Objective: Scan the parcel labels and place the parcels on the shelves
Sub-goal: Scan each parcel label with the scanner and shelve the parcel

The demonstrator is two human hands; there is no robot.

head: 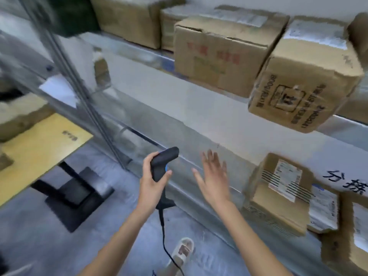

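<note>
Both forearms enter from the bottom edge of the head view, which is the only view and is blurred in places. Left hand (152,176) is clenched round the grip of a black pistol-shaped barcode scanner (162,165), whose dark cable (165,240) hangs down toward a sandalled foot (184,250); the scanner's head points up and to the right, toward the shelving. Right hand (214,179) is released, fingers straight and spread, holding nothing, raised just in front of the grey metal shelf rail (199,124). Nearest parcel is a brown cardboard box with a white printed label (278,193), standing on the lower shelf to the right of the right hand and apart from it; its label faces up and outward. Further brown cartons sit on the upper shelf, one with red print (217,56) and one with black print overhanging the edge (304,80). A yellow-topped table (39,148) stands at left. Assessment: no parcel is in either hand. The labelled box lies rightward of both hands, with the empty right hand the nearer, and the scanner would need turning right and downward to meet that label.
</note>
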